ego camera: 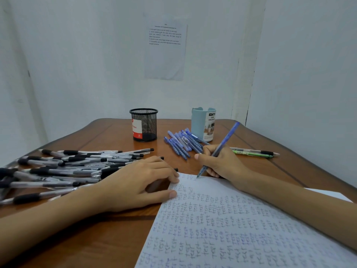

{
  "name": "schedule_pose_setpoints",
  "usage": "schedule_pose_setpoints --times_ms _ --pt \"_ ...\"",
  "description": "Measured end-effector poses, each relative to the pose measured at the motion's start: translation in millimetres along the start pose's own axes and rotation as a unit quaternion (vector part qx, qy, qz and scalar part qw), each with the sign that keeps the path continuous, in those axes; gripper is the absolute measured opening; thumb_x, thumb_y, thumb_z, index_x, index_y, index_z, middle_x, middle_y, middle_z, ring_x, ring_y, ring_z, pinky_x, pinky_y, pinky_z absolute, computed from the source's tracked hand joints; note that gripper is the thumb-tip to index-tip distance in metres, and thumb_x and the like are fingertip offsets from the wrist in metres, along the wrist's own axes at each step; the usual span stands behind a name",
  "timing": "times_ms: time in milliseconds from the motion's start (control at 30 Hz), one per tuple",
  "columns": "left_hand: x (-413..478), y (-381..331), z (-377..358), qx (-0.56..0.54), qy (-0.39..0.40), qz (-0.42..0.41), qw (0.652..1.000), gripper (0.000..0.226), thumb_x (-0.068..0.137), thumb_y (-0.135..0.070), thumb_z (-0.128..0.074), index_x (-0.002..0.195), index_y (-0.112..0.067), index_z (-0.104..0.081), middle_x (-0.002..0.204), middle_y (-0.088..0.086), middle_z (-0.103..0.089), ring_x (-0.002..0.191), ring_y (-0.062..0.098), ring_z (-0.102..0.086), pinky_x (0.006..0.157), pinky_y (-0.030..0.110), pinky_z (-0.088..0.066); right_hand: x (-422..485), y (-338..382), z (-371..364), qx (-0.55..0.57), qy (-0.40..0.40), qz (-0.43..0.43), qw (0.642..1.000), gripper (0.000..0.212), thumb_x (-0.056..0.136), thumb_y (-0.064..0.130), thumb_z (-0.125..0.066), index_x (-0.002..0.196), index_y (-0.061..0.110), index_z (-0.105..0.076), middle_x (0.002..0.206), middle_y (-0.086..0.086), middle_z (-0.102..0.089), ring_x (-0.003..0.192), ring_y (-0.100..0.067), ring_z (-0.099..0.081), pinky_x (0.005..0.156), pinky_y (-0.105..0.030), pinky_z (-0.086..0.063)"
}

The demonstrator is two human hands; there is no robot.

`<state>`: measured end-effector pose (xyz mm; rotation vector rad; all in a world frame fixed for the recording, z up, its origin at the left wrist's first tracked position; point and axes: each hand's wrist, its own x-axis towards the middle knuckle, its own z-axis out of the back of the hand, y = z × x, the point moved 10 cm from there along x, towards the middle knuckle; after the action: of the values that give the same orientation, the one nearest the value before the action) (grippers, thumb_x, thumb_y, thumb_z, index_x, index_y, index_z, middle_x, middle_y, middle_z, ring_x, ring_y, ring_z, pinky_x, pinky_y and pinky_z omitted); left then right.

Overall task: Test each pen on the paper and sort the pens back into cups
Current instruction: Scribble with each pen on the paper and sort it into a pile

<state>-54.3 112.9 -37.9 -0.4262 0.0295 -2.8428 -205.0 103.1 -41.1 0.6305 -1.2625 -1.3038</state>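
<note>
My right hand (222, 161) grips a blue pen (226, 139) in a writing hold, its tip touching the top edge of the paper (241, 229), which is covered in rows of the word "test". My left hand (139, 182) lies flat with fingertips pressing the paper's top left corner. A big heap of black pens (67, 167) lies at the left. Several blue pens (181, 142) lie between the black mesh cup (144, 124) and the light blue cup (202, 122).
A green pen (253, 154) and a white pen with a black grip (257, 150) lie to the right of my right hand. The wooden table (96, 238) stands in a corner of white walls; a printed sheet (166, 49) hangs on the wall behind.
</note>
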Motion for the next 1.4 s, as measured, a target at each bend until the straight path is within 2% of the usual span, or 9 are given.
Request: schedule_pose_setpoints --times_ms 233,400,567,867,933,1033,1133,1267,1400 --pt "0.0 -0.9 0.6 -0.003 -0.002 -0.001 1.000 0.051 0.087 -0.066 -0.032 0.115 -0.034 -0.059 0.122 -0.022 -0.054 0.118 -0.003 -0.042 0.101 0.023 -0.037 0.9 0.8 0.5 -0.006 -0.002 0.004 1.000 0.043 0.087 0.000 -0.059 0.052 0.009 -0.036 0.037 0.002 -0.038 0.031 -0.006 -0.037 0.036 -0.015 -0.032" --pt "-0.7 -0.6 0.3 0.000 0.000 0.001 1.000 0.052 0.086 -0.067 -0.031 0.114 -0.034 -0.059 0.122 -0.022 -0.054 0.118 -0.004 -0.041 0.101 0.021 -0.035 0.2 2.6 2.2 -0.015 -0.016 0.022 1.000 0.041 0.085 0.011 -0.066 0.053 0.008 -0.041 0.042 -0.002 -0.045 0.036 -0.007 -0.042 0.038 -0.014 -0.035" --pt "-0.4 -0.9 0.3 0.001 0.005 0.005 1.000 0.053 0.086 -0.068 -0.029 0.115 -0.034 -0.058 0.123 -0.023 -0.053 0.118 -0.005 -0.039 0.100 0.020 -0.035 -0.8 5.5 2.1 -0.020 -0.011 0.023 0.999 0.040 0.087 -0.001 -0.057 0.054 0.007 -0.036 0.041 -0.003 -0.039 0.033 -0.006 -0.036 0.038 -0.015 -0.031" --pt "0.1 -0.5 -1.4 0.004 0.015 0.009 1.000 0.054 0.085 -0.069 -0.027 0.117 -0.036 -0.056 0.125 -0.023 -0.051 0.119 -0.006 -0.038 0.102 0.023 -0.036 -4.8 8.1 7.1 0.006 -0.034 -0.010 0.999 0.044 0.084 0.038 -0.062 0.052 0.013 -0.044 0.054 -0.009 -0.043 0.037 -0.009 -0.034 0.035 -0.014 -0.029" --pt "0.3 -0.1 -2.0 0.004 0.019 0.009 1.000 0.054 0.085 -0.069 -0.027 0.117 -0.036 -0.056 0.126 -0.023 -0.051 0.120 -0.006 -0.038 0.102 0.022 -0.036 -5.4 3.5 10.8 0.029 -0.034 -0.047 0.998 0.039 0.083 0.041 -0.061 0.057 0.015 -0.048 0.061 -0.008 -0.045 0.038 -0.004 -0.034 0.034 -0.013 -0.027" --pt "0.3 -0.4 -1.4 0.002 0.017 0.006 1.000 0.054 0.086 -0.068 -0.028 0.117 -0.036 -0.056 0.126 -0.023 -0.051 0.120 -0.005 -0.038 0.102 0.021 -0.035 -7.2 1.2 14.2 0.036 -0.033 -0.073 0.996 0.017 0.081 0.026 -0.068 0.088 0.017 -0.056 0.047 0.008 -0.045 0.034 0.001 -0.037 0.033 -0.010 -0.029" --pt "0.1 -0.9 -1.1 0.005 0.014 0.002 1.000 0.053 0.086 -0.068 -0.028 0.117 -0.035 -0.056 0.125 -0.023 -0.051 0.119 -0.006 -0.038 0.102 0.022 -0.036 -6.9 -3.8 14.7 0.095 -0.033 -0.084 0.991 0.029 0.085 0.028 -0.063 0.108 0.013 -0.055 0.045 0.005 -0.039 0.031 -0.003 -0.031 0.030 -0.015 -0.025" --pt "-0.1 -1.5 -1.1 0.005 0.014 0.001 1.000 0.052 0.087 -0.066 -0.029 0.117 -0.034 -0.056 0.125 -0.022 -0.052 0.119 -0.005 -0.039 0.102 0.022 -0.035 -3.5 -9.3 12.7 0.181 -0.020 -0.101 0.978 0.037 0.097 0.038 -0.038 0.096 0.007 -0.058 0.042 0.001 -0.031 0.029 -0.007 -0.023 0.031 -0.012 -0.017" --pt "0.1 -1.2 -1.2 0.006 0.016 0.001 1.000 0.053 0.087 -0.067 -0.028 0.117 -0.034 -0.056 0.126 -0.022 -0.052 0.119 -0.005 -0.039 0.102 0.023 -0.036 -3.3 -7.8 12.3 0.145 -0.007 -0.083 0.986 0.031 0.098 0.030 -0.041 0.096 0.009 -0.063 0.043 -0.001 -0.030 0.031 -0.008 -0.021 0.033 -0.016 -0.013"
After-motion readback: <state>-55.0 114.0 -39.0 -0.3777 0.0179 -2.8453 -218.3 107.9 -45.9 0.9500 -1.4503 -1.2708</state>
